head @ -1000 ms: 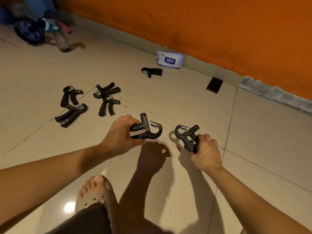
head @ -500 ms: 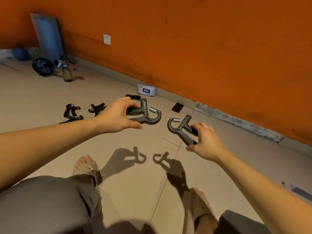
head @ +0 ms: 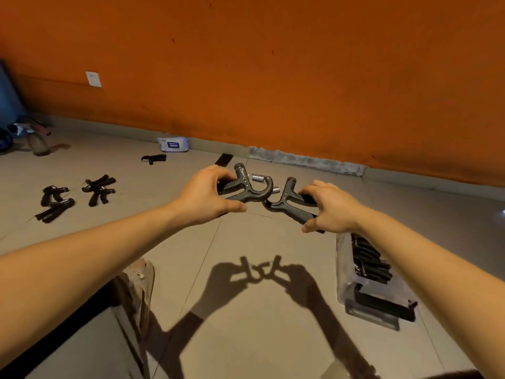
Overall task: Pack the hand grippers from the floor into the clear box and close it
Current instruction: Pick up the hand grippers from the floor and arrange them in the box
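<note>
Nearest, low on the person's right, the clear box [head: 342,272] lies on the floor [head: 259,337] with a row of packed grippers [head: 369,258] already in it, partly hidden by the right forearm. Nothing covers them, and I cannot tell where its lid is. Just beyond the box and a little to its left, both hands are raised above the floor. The left hand [head: 207,198] has its fingers curled round a handle of one grey hand gripper [head: 247,188], thumb underneath, and the right hand [head: 332,207] has its fingers curled over the handles of a second gripper [head: 285,202], the two spring ends meeting between them. Farther off, well to the left of the box, about four loose grippers lie in an outer cluster [head: 54,203] and an inner cluster [head: 100,188]. Farthest from the box, a lone gripper [head: 153,158] lies near the foot of the orange wall [head: 300,77]. By my reckoning the job is partly done: some are packed, two are on their way, roughly five remain on the floor, and the closing is not yet begun.
</note>
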The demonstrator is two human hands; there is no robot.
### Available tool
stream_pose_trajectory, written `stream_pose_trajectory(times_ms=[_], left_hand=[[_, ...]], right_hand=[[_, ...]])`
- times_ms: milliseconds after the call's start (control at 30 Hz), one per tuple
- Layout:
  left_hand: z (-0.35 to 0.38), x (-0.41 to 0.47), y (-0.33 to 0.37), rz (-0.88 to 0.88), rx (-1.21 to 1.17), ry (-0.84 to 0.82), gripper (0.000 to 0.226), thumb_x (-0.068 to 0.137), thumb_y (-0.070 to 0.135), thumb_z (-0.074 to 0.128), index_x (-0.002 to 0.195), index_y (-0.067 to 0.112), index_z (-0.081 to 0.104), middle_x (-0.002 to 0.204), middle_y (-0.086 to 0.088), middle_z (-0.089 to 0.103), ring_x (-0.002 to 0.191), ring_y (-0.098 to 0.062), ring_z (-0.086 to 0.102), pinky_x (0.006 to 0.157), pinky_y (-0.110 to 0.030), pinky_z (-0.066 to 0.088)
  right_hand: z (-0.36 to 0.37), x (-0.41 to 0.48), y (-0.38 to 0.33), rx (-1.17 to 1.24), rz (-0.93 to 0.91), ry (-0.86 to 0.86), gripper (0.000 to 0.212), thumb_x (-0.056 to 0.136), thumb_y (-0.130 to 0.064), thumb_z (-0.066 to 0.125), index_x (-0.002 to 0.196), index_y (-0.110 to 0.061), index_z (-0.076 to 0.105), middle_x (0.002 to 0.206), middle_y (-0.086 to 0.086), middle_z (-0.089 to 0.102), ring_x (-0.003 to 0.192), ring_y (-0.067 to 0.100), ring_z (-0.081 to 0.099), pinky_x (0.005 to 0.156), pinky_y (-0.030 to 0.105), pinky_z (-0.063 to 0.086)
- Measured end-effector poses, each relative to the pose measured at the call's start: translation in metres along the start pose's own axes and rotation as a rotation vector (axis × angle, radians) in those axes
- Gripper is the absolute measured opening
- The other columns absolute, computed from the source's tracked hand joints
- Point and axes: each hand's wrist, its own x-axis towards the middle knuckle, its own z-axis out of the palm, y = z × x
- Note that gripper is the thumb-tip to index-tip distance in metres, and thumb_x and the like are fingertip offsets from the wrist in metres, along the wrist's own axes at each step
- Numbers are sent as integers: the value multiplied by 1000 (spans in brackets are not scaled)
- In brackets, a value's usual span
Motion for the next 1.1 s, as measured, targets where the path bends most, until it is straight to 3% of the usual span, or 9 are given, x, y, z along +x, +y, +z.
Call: stream_pose_trajectory(times_ms=[200,333,433,667,800,967,1100], left_hand=[[55,-2,78,22,10,-121,58,64,42,94,112,21,68,106,5,60,97,-14,61,89,-36,54],[102,4,100,21,-34,-155,54,64,41,94,107,21,68,105,5,61,95,-15,62,90,-43,56],[132,16,115,19,-52,-185,52,64,40,94,104,20,68,103,5,62,93,-16,63,87,-45,56],[204,69,140,4,-22,-272,50,65,38,95,103,19,69,101,1,67,86,-19,68,80,-44,59],[236,95,145,14,32,-309,55,63,39,95,107,16,70,104,0,64,94,-21,64,87,-43,55],[265,122,144,3,35,-351,59,62,41,95,109,16,69,104,2,63,94,-19,64,88,-43,55],[281,134,131,-18,66,-393,58,61,42,95,106,17,69,100,2,62,92,-19,63,84,-40,54]], right_hand=[[-11,-57,70,5,61,-54,87,70,-50,86,141,-18,48,119,-4,49,107,18,47,90,33,43],[-9,-75,109,-20,89,-115,78,68,-48,87,133,-19,54,114,-5,50,105,18,50,92,37,47],[-4,-86,143,-28,115,-169,79,71,-44,86,137,-18,52,122,-1,52,111,22,51,95,39,48],[32,-106,249,90,271,-107,75,71,-37,87,135,-19,54,121,-2,52,115,21,49,100,37,45],[45,-109,305,101,347,-126,85,68,-38,89,140,-15,50,124,0,50,119,23,48,101,37,44],[70,-84,342,129,308,-224,82,65,-32,90,136,-18,53,125,0,51,119,23,49,102,41,46],[112,-63,356,106,236,-336,96,62,-38,93,143,-18,48,136,-1,50,127,24,47,105,39,44]])
